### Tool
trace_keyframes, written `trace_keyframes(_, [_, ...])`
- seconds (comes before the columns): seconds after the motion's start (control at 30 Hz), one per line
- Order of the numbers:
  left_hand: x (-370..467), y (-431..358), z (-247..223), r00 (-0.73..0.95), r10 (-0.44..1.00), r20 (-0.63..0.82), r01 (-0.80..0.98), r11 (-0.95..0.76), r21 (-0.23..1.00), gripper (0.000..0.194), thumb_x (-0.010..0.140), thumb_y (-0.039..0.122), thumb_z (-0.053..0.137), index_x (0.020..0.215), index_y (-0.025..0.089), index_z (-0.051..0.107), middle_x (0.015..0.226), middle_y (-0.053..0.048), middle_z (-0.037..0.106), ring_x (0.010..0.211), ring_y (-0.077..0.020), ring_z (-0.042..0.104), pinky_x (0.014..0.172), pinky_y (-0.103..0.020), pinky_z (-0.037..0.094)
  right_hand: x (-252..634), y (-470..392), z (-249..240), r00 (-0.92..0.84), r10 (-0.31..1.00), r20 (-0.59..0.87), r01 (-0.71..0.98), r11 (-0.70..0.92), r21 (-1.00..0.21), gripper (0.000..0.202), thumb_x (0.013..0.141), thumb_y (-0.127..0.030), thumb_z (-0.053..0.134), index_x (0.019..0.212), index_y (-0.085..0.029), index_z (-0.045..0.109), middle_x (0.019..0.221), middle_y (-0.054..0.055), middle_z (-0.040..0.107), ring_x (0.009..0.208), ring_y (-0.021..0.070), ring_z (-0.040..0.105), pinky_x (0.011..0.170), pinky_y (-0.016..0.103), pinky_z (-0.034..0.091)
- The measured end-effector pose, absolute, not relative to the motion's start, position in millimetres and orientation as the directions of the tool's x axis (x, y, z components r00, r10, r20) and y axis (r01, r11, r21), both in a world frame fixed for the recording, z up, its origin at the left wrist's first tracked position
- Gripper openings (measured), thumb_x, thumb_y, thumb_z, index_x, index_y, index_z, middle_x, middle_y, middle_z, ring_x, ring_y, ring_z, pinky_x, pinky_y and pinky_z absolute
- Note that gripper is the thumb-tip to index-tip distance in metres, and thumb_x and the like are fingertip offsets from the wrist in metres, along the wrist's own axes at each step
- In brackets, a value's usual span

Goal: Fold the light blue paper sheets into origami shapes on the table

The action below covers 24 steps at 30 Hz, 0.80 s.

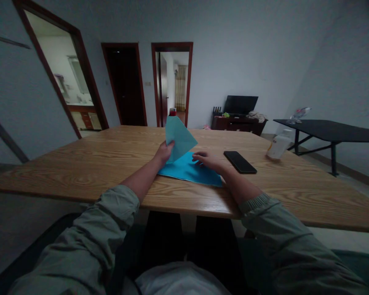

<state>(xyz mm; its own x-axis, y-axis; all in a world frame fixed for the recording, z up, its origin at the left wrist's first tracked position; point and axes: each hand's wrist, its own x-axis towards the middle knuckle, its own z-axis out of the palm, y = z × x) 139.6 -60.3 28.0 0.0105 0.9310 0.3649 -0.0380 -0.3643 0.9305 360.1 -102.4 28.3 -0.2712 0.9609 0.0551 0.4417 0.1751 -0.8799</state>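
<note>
A light blue-green folded paper [178,138] stands raised above the wooden table, its lower left edge pinched in my left hand [165,152]. Beneath it, a brighter blue sheet [192,170] lies flat near the table's front edge. Over the right part of that sheet is my right hand [206,159], its fingers apart and pointing left, with nothing held in them. Whether its fingertips touch the sheet is unclear. The raised paper hides most of a red-topped object [172,112] behind it.
A black phone [240,162] lies on the wooden table [110,164] to the right of my right hand. Farther right stands a whitish bottle [279,144]. Beyond the table are a black folding table [335,129] and a cabinet with a screen [240,105].
</note>
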Motion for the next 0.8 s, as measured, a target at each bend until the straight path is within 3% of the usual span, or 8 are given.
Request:
trace_keyframes(0.13, [153,-70,28,0.087,0.957,0.275,-0.424,-0.215,0.880,0.036,0.084,0.030,0.056,0.117,0.016,0.057,0.110,-0.008,0.067,0.106,-0.0221,0.061,0.099,-0.040,0.043,342,-108,30,-0.351,0.929,0.114,0.297,0.226,-0.928,0.029,0.085,-0.041,0.058,0.099,-0.016,0.062,0.099,0.009,0.067,0.078,0.0154,0.063,0.063,0.024,0.051])
trace_keyframes(0.4, [166,-90,41,0.155,0.958,0.241,-0.565,-0.114,0.817,0.036,0.087,0.026,0.052,0.121,0.017,0.053,0.111,-0.010,0.066,0.104,-0.0231,0.062,0.096,-0.043,0.046,328,-103,24,-0.258,0.932,0.255,0.159,0.301,-0.940,0.030,0.079,-0.044,0.062,0.088,-0.016,0.060,0.088,0.007,0.065,0.077,0.0168,0.063,0.064,0.028,0.050])
trace_keyframes(0.53, [163,-93,43,0.208,0.933,0.295,-0.553,-0.137,0.822,0.040,0.081,0.023,0.058,0.120,0.016,0.053,0.109,-0.010,0.067,0.102,-0.0235,0.062,0.093,-0.043,0.048,326,-100,23,-0.244,0.928,0.281,0.193,0.331,-0.924,0.024,0.080,-0.037,0.059,0.088,-0.014,0.061,0.080,0.005,0.064,0.070,0.0149,0.061,0.063,0.027,0.050])
trace_keyframes(0.67, [145,-86,44,0.230,0.902,0.365,-0.482,-0.220,0.848,0.043,0.075,0.030,0.066,0.115,0.018,0.055,0.103,-0.007,0.067,0.092,-0.0208,0.064,0.081,-0.037,0.053,341,-100,28,-0.183,0.926,0.331,0.385,0.378,-0.842,0.020,0.078,-0.024,0.052,0.090,-0.013,0.064,0.078,0.003,0.064,0.064,0.0125,0.056,0.057,0.022,0.045])
trace_keyframes(0.8, [122,-70,39,0.138,0.952,0.274,-0.203,-0.244,0.948,0.042,0.064,0.035,0.075,0.098,0.017,0.059,0.081,-0.003,0.065,0.065,-0.0131,0.062,0.057,-0.025,0.053,364,-97,28,-0.175,0.920,0.349,0.536,0.387,-0.750,0.027,0.076,-0.021,0.048,0.093,-0.011,0.066,0.081,0.004,0.066,0.067,0.0138,0.055,0.056,0.021,0.042])
